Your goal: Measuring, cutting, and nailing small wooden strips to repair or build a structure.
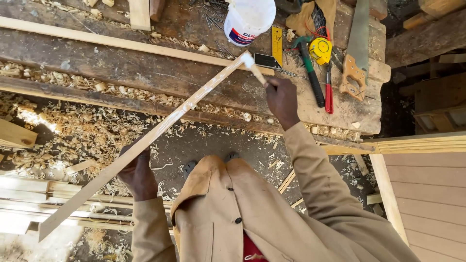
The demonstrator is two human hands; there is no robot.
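Wood shavings litter the dirt floor below a rough plank workbench [145,73]. Right hand [281,99] grips a small glue-tipped wooden brush [253,67], its white tip touching the top end of a long pale wooden strip [160,131] near the bench's front edge. Left hand [137,174] clasps the strip lower down. Beyond, a white plastic tub [247,18], yellow tape measure [320,50] and handsaw [356,53] lie toward the bench's right end.
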